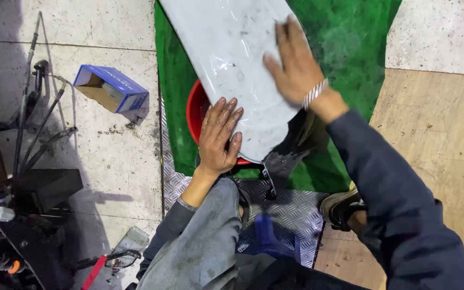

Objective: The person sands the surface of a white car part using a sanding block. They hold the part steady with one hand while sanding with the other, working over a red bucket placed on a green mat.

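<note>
Your left hand [219,137] lies spread and flat on the near end of the white panel [237,64], which rests over the red bucket [194,110] on the green mat [350,37]. Your right hand [295,67] presses open-palmed on the panel's far right edge, gripping nothing. The panel looks stiff, light and glossy, probably slippery, so hold it by its edges.
</note>
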